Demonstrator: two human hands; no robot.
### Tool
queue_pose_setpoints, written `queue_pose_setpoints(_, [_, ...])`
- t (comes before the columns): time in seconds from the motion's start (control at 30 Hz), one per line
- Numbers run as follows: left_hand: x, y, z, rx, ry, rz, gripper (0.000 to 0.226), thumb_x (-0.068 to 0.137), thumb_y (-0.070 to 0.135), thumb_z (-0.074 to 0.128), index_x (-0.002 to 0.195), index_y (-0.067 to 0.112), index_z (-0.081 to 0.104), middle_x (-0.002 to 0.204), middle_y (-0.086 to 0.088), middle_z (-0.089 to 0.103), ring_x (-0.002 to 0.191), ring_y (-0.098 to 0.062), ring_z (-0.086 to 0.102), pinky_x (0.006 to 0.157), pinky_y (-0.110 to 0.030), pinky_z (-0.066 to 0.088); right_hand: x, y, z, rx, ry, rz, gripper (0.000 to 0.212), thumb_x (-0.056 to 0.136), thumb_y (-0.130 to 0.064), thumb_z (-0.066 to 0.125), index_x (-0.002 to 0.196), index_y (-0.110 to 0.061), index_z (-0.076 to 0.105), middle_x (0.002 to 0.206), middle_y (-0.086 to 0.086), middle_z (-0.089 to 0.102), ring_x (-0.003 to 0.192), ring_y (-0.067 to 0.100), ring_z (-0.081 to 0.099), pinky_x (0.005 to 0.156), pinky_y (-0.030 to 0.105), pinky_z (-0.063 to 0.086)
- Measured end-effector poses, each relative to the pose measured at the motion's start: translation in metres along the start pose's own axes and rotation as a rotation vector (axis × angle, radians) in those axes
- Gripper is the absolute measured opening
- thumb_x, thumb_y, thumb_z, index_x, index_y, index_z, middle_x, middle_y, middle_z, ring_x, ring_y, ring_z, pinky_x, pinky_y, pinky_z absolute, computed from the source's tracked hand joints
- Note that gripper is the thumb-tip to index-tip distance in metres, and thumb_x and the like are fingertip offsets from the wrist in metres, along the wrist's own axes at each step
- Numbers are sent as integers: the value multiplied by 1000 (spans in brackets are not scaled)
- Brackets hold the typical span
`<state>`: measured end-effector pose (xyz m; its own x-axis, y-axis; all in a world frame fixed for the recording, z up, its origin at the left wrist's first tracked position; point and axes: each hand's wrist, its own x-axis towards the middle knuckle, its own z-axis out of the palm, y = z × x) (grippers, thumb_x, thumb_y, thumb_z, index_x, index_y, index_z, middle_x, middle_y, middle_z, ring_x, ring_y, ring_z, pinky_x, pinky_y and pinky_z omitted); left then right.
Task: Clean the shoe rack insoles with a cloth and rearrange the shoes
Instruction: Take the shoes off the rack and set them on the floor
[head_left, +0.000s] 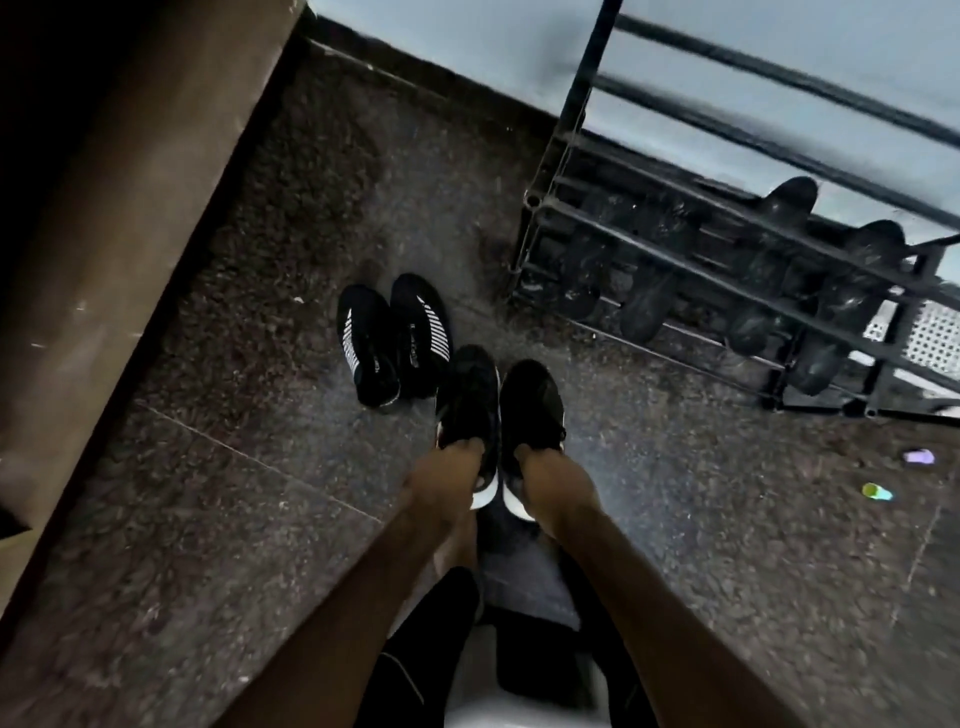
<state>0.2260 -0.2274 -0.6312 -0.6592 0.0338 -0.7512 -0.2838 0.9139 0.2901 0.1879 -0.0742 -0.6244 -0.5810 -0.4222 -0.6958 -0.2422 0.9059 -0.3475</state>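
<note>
The left hand (441, 480) is gripping a black sneaker with a white sole (467, 395) at its heel opening, with its fingers (464, 448) curling inside. The right hand (553, 480) is clamping the matching second sneaker (532, 400) likewise. Both are sitting just beside a black pair with white stripes (395, 338) on the dark speckled stone floor (234, 364). The dark shapes on the black metal shoe rack (727, 228) are blurring together.

Bare forearms (371, 597), blk legwear (410, 670)

Probably a home entryway: shoe rack (727, 270), stone floor (260, 467).
</note>
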Motion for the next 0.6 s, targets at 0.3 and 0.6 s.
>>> queue_pose_setpoints(0.3, [92,-9,62,285,-7,-4,31,96,13,54,125,9,44,122,-11,60,107,-33,63,82,-41,49,63,42,56,-138,-38,-47,28,99,-13,43,127,-10,48,116,16,60,107,34,60,79,40,49])
queue_pose_setpoints(0.6, [120,-31,88,259,-112,-28,42,89,3,55,130,5,43,124,-18,58,114,-39,60,87,-45,50,103,42,83,-129,-124,-29,38,95,1,43,132,-5,44,126,18,56,118,36,55,91,41,47])
